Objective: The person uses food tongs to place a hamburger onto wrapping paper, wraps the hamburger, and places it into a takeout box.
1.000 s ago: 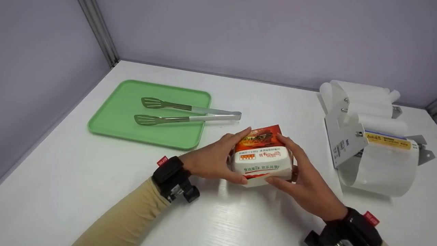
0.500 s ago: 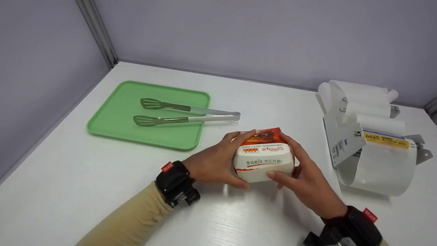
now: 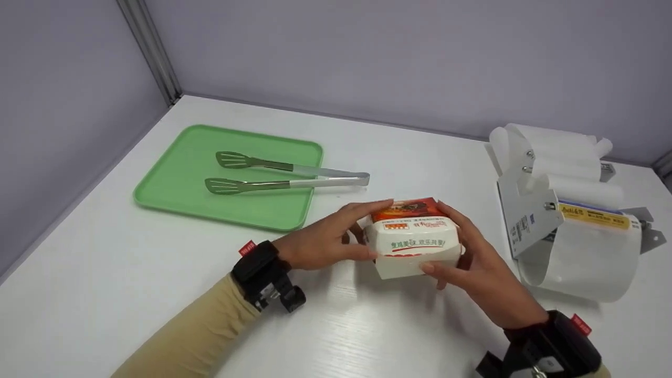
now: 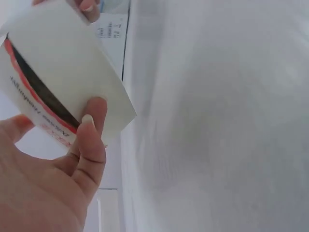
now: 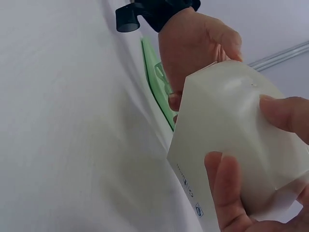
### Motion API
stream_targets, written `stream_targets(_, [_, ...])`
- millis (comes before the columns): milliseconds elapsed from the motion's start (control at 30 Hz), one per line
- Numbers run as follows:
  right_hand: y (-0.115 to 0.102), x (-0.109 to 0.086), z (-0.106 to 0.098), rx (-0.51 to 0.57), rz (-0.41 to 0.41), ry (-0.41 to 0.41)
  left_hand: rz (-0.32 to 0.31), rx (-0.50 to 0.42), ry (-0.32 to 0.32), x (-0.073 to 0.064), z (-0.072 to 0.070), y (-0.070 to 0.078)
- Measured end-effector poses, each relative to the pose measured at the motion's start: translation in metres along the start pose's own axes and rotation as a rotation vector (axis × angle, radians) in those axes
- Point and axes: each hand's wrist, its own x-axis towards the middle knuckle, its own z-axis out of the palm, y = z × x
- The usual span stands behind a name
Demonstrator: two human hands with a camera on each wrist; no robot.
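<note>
A white burger box (image 3: 412,241) with a red printed lid and a burger picture is held up between both hands in the head view. My left hand (image 3: 325,239) grips its left end, thumb at the near corner and forefinger along the lid. On the right end, my right hand (image 3: 483,278) holds it with the thumb on the near side. In the left wrist view, fingertips of the left hand (image 4: 53,183) touch the underside of the box (image 4: 58,63). The right wrist view shows the plain white base of the box (image 5: 217,125), off the table. Its inside is hidden.
To the left lies a green tray (image 3: 173,157), with metal tongs (image 3: 328,181) resting across it, handles past its right edge. A metal holder (image 3: 525,220) with rolls of white film or labels (image 3: 588,257) stands at the right. Walls rise behind the white table (image 3: 131,273).
The box has tipped so its near side shows more, and has shifted slightly right. My left thumb has moved from its lower edge up to its left side.
</note>
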Motion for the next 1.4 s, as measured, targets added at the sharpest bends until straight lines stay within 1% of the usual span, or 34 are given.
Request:
stream_targets(100, [0.0,0.0,-0.002,0.011,0.017,-0.006,0.034,-0.041,-0.016,0.0,-0.002,-0.003])
stream_targets(267, [0.0,0.001,-0.003,0.021,0.025,-0.012,0.064,-0.044,0.0,0.002,-0.002,-0.004])
stream_targets(467, [0.003,0.003,-0.004,0.04,0.05,-0.03,0.062,-0.043,0.034,0.001,-0.001,-0.004])
stream_targets(600, [0.004,0.003,-0.003,0.062,0.038,-0.037,0.057,-0.016,0.054,0.001,0.001,-0.001])
stream_targets(700, [0.005,0.003,-0.003,0.066,0.038,-0.037,0.044,0.026,0.071,0.0,0.003,0.002])
stream_targets(833, [0.006,0.004,-0.002,0.064,0.042,-0.04,0.033,0.048,0.097,0.0,0.004,0.003])
stream_targets(1067, [0.007,0.002,0.0,0.074,0.022,-0.045,0.075,0.07,0.134,0.0,0.004,0.004])
stream_targets(1300, [0.006,0.001,0.003,0.115,0.024,-0.028,0.139,0.111,0.17,0.001,0.006,0.006])
stream_targets(1400, [0.006,0.001,0.003,0.131,0.024,-0.032,0.145,0.137,0.194,0.001,0.006,0.007])
